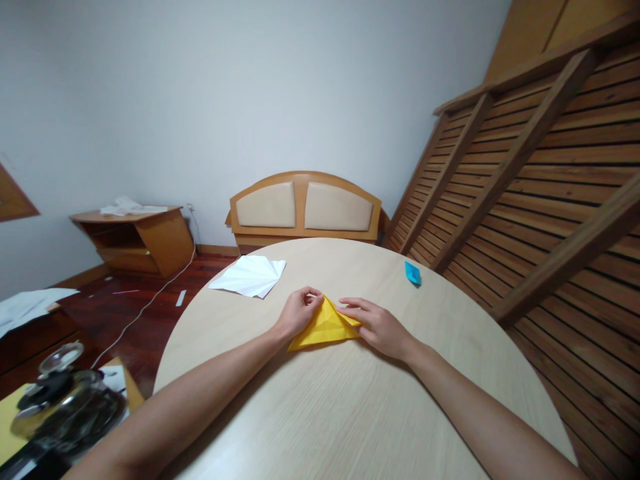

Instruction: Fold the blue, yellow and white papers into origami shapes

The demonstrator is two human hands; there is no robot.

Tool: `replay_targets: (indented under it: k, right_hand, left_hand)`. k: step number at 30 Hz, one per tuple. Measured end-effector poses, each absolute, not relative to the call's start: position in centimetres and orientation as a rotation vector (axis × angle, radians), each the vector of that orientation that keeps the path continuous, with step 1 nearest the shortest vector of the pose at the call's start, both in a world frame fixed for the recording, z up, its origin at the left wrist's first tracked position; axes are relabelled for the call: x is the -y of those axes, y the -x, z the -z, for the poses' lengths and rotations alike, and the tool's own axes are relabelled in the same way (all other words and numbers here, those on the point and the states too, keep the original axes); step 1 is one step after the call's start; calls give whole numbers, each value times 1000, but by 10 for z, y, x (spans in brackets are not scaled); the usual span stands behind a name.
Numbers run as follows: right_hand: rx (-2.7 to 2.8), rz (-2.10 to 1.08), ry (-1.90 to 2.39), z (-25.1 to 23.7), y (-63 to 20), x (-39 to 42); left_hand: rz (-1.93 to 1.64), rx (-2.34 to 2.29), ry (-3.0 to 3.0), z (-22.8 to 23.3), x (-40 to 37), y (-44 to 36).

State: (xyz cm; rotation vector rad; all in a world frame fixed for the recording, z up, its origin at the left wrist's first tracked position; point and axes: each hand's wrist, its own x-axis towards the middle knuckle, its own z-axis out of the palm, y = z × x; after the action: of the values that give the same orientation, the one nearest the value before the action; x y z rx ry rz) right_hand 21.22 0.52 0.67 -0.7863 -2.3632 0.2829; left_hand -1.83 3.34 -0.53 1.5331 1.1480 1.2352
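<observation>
Head view: both hands [300, 312] [377, 327] pinch a triangular yellow paper [323, 328].

We see a plain pale wall [225, 87] across the back, evenly lit, no hard shadows. Floor [150, 293] is dark red-brown wood with a white cable [150, 303] trailing over it and a few paper scraps. Against the wall: a wooden headboard [305, 208] with two beige padded panels. Left of it, a low wooden side cabinet [137, 240] with white papers on top. Right side: a slatted wooden frame [540, 193] with heavy cross beams, leaning up toward the corner. Round light-wood tabletop [350, 413] fills the foreground. Bottom left, a glass-lidded metal pot [65, 400] sits low.
</observation>
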Motion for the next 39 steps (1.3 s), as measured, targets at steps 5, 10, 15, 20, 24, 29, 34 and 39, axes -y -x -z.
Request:
replay_targets:
  k: [5,10,15,20,24,29,34,39]
  right_hand:
    - [2463,-362,803,-3,-210,-4]
    - [2269,-526,928,-2,-207,-3]
    - [1999,-714,1065,-6,-207,-4]
    - [1769,-983,1092,-6,-210,-11]
    - [1714,-1092,1062,-4,-211,-16]
    - [1740,-1102,1072,-2,-215,-18]
    - [1760,-1074,1079,-4,-222,-19]
    - [1777,-1064,1046,-4,-231,-21]
  left_hand:
    - [-1256,-1086,-1555,2,-32,18]
    - [-1298,-1082,-1553,0,-30,18]
    - [-1248,-1107,-1509,2,-33,20]
    - [-1290,-1180,-1628,1,-32,22]
    - [-1289,-1204,-1747,-2,-29,22]
    - [-1303,-1232,-1687,-4,-29,22]
    - [-1320,-1205,-1610,-4,-32,22]
    - [-1177,-1105,-1453,0,-34,22]
